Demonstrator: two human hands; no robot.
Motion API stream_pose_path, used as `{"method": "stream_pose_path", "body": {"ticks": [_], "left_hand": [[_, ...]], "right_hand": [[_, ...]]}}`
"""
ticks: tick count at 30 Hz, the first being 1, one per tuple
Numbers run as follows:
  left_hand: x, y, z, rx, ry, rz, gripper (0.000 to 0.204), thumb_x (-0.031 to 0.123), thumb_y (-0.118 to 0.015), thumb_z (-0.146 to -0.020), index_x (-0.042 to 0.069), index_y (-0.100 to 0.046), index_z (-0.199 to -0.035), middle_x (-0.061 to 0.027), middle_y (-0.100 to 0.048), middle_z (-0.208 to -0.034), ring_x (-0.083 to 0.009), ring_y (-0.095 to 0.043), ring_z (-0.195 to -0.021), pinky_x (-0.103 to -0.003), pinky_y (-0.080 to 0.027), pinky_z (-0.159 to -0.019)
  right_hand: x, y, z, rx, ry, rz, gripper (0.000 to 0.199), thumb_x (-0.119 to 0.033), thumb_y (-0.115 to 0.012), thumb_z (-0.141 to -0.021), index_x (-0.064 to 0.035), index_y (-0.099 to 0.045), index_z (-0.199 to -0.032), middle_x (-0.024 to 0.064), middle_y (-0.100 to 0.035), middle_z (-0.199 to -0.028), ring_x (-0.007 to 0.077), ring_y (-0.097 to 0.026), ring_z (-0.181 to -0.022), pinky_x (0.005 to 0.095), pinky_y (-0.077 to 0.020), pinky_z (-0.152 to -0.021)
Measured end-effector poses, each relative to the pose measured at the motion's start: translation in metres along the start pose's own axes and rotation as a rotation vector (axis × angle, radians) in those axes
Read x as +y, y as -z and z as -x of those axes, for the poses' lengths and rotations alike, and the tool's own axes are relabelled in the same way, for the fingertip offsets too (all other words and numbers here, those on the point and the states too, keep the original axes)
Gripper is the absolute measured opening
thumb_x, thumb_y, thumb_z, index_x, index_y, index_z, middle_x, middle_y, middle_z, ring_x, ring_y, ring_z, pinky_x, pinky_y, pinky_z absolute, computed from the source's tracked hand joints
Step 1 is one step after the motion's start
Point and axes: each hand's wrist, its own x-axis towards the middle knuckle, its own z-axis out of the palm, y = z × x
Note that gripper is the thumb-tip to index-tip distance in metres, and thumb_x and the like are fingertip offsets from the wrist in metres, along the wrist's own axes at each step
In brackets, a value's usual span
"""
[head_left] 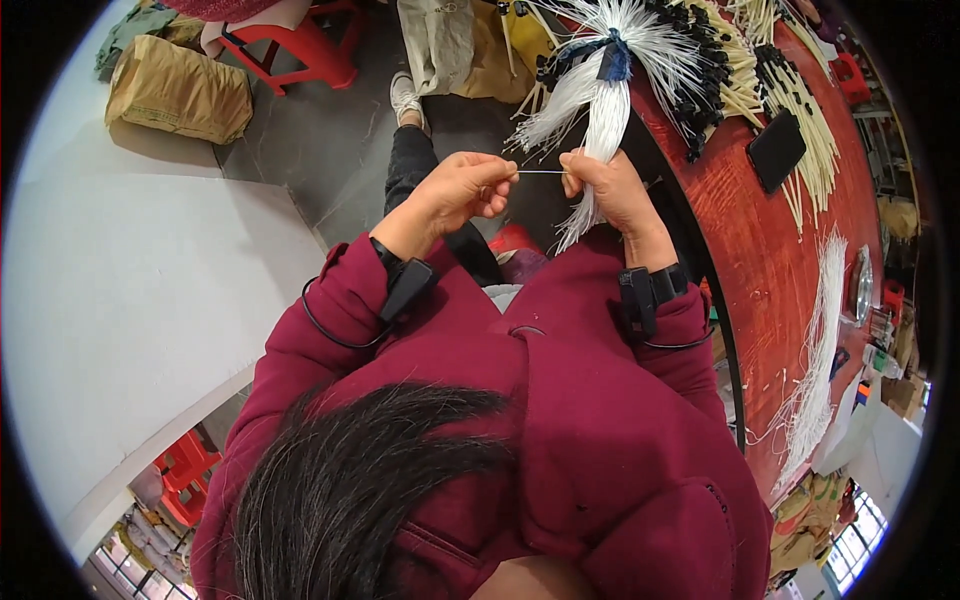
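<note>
My left hand (466,190) pinches the end of a thin white string (541,172) between thumb and fingertips. That string runs taut and level across to my right hand (612,192). The right hand is closed around the lower part of a bundle of long white strings (606,112), with its thumb near where the single string comes out. Loose string ends hang below that fist. Higher up, a dark blue tie (614,60) binds the bundle, and the strings fan out above it over the table's edge.
A red table (735,235) curves along my right. On it lie pale sticks with black tips (812,140), a black phone (777,150) and a long spread of white strings (818,345). At left are a white surface (150,280), a brown paper sack (180,90) and a red stool (312,52).
</note>
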Motion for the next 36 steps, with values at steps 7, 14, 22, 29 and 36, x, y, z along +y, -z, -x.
{"method": "stream_pose_path", "body": {"ticks": [7, 14, 22, 29, 36], "left_hand": [[0.008, -0.014, 0.012, 0.096, 0.037, 0.064, 0.020, 0.025, -0.059, -0.092, 0.006, -0.062, -0.095, -0.0006, -0.063, -0.075, -0.0086, -0.061, -0.060, -0.019, -0.045, -0.048], [0.007, -0.021, 0.014, 0.105, -0.098, -0.163, 0.020, 0.026, -0.057, -0.093, 0.006, -0.061, -0.091, 0.0001, -0.061, -0.073, -0.0073, -0.060, -0.060, -0.018, -0.043, -0.048], [-0.001, -0.013, 0.018, -0.039, -0.216, -0.418, 0.020, 0.024, -0.054, -0.094, 0.007, -0.057, -0.083, 0.0023, -0.055, -0.064, -0.0056, -0.053, -0.052, -0.019, -0.038, -0.046], [-0.003, -0.005, 0.018, -0.166, -0.235, -0.539, 0.024, 0.027, -0.050, -0.097, 0.006, -0.057, -0.086, 0.0017, -0.056, -0.066, -0.0050, -0.052, -0.053, -0.018, -0.038, -0.047], [0.006, -0.015, 0.025, 0.115, -0.226, -0.228, 0.026, 0.026, -0.049, -0.097, 0.004, -0.062, -0.098, 0.0004, -0.063, -0.074, -0.0048, -0.055, -0.056, -0.017, -0.041, -0.050]], "right_hand": [[0.003, -0.002, 0.000, 0.029, -0.005, -0.012, 0.028, -0.014, -0.058, -0.085, -0.0063, -0.053, -0.059, 0.0022, -0.052, -0.056, 0.0127, -0.051, -0.055, 0.0261, -0.0397, -0.057], [0.000, -0.004, 0.002, 0.020, -0.006, -0.044, 0.027, -0.014, -0.059, -0.085, -0.0061, -0.053, -0.060, 0.0025, -0.052, -0.057, 0.0131, -0.051, -0.055, 0.0265, -0.0398, -0.057], [0.002, 0.001, 0.000, 0.020, 0.005, -0.034, 0.024, -0.013, -0.060, -0.084, -0.0059, -0.054, -0.061, 0.0027, -0.052, -0.057, 0.0120, -0.050, -0.053, 0.0258, -0.0388, -0.055], [0.006, 0.003, -0.001, 0.070, 0.012, 0.080, 0.024, -0.013, -0.060, -0.084, -0.0055, -0.055, -0.062, 0.0026, -0.052, -0.056, 0.0112, -0.050, -0.053, 0.0252, -0.0383, -0.055], [0.000, -0.001, 0.002, 0.030, 0.033, 0.028, 0.026, -0.014, -0.060, -0.084, -0.0052, -0.054, -0.060, 0.0029, -0.052, -0.056, 0.0125, -0.051, -0.055, 0.0256, -0.0394, -0.057]]}}
